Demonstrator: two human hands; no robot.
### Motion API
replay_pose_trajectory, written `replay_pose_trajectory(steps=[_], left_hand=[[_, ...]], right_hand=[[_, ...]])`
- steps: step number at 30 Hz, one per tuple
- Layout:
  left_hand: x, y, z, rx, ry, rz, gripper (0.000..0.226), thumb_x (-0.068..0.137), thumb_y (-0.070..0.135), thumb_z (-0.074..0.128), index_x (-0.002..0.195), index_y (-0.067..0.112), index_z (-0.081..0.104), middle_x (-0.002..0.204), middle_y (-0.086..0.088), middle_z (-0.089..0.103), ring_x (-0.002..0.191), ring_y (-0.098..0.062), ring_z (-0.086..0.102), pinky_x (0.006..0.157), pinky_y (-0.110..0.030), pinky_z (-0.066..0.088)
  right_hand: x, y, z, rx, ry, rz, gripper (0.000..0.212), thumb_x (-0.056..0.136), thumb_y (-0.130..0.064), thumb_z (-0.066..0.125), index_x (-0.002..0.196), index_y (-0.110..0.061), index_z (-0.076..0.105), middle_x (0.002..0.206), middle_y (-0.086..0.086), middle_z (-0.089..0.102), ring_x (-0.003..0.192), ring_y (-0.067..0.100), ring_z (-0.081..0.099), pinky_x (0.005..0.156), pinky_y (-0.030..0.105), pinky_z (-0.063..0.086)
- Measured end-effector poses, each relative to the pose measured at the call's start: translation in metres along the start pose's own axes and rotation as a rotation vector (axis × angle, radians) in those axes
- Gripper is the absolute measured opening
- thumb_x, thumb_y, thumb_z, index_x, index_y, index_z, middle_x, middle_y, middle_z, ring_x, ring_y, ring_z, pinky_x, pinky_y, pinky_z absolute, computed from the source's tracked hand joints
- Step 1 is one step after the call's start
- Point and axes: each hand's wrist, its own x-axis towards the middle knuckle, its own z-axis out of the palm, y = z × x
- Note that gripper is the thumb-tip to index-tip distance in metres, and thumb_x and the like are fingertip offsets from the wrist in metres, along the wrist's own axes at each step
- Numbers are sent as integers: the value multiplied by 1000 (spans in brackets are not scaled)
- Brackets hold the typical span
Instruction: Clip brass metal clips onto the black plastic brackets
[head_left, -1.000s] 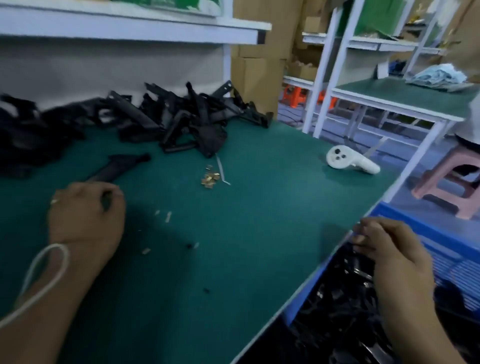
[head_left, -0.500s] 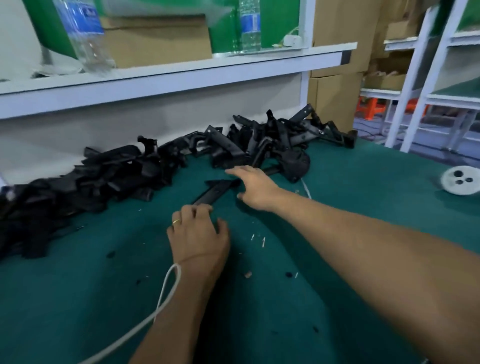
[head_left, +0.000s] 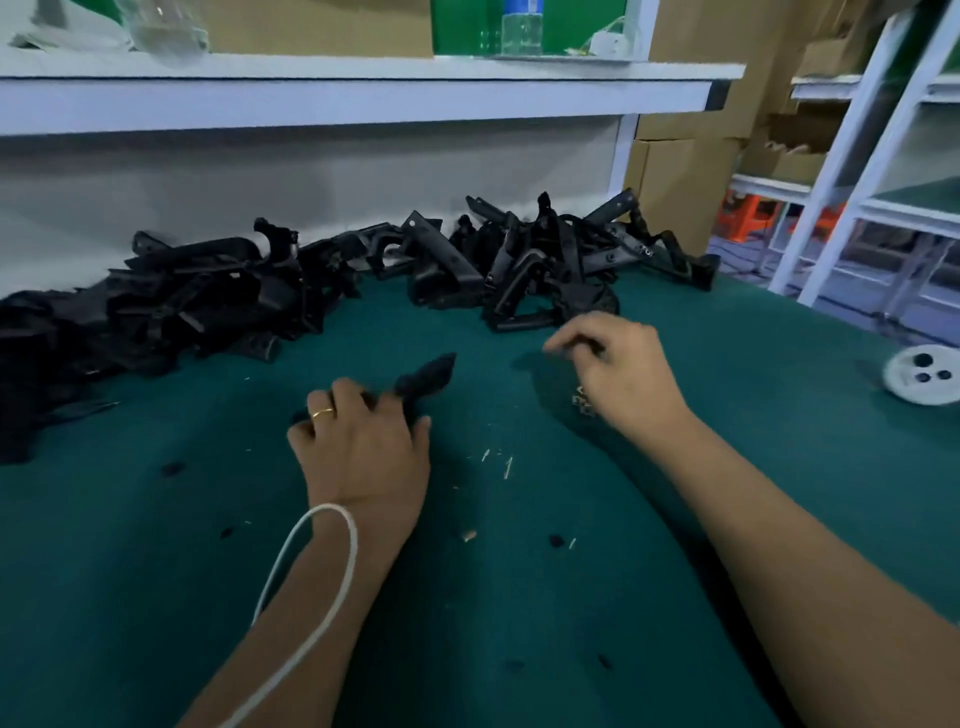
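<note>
Head view, looking down along two bare forearms onto a green surface (head_left: 727, 415). The left hand (head_left: 363, 447) rests low on the surface near the middle, fingers curled around one end of a single black plastic bracket (head_left: 426, 376); the bracket's free end points up and to the right, away from the hand. A gold ring (head_left: 323, 413) sits on one finger, and a white cord (head_left: 311, 587) loops around the left wrist and trails toward the lower edge.

The right hand (head_left: 623, 379) is held to the right of the bracket, apart from it, with fingers bent and fingertips drawn close together. Whether they pinch anything cannot be told; motion blur hides the tips. Just below that hand, partly covered by it, lies a small cluster of brass metal clips (head_left: 583, 402) on the surface.

Behind both hands a long heap of black plastic brackets (head_left: 311, 291) stretches along the back of the surface, against a grey panel under a white shelf (head_left: 363, 98). A white round controller (head_left: 922, 376) lies at the far right edge. Small pale slivers and dark specks dot the surface between the arms. Cardboard boxes (head_left: 680, 171) stand beyond the right end of the heap.
</note>
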Motion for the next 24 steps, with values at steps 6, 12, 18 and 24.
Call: replay_pose_trajectory(steps=[6,12,18,24], left_hand=[[-1,-3,5,-69,35,89,39,95,50,59,122,23,63,135,-6,49,130,-33,39,108,-57,30],[2,-4,6,-227,-80,54,41,99,57,47,131,32,53,130,4,56,130,-29,50,121,-64,12],[0,-2,-2,-196,-82,72,33,98,58,51,123,38,58,120,6,57,119,-25,50,98,-48,35],[-2,1,-1,-190,87,102,30,101,38,42,99,22,67,93,2,68,96,-26,60,88,-42,34]], right_hand=[[13,51,-24,-193,-53,272,31,101,-4,52,107,-19,78,112,3,74,92,23,65,75,27,47],[20,58,-11,-305,-277,185,18,102,-7,64,112,-13,77,110,3,58,109,26,57,89,31,41],[21,49,-15,-311,-291,188,15,94,-8,74,87,-19,68,95,0,63,89,20,60,70,26,45],[17,27,-9,104,-115,168,6,103,-14,63,106,-20,64,94,0,64,88,16,59,76,26,49]])
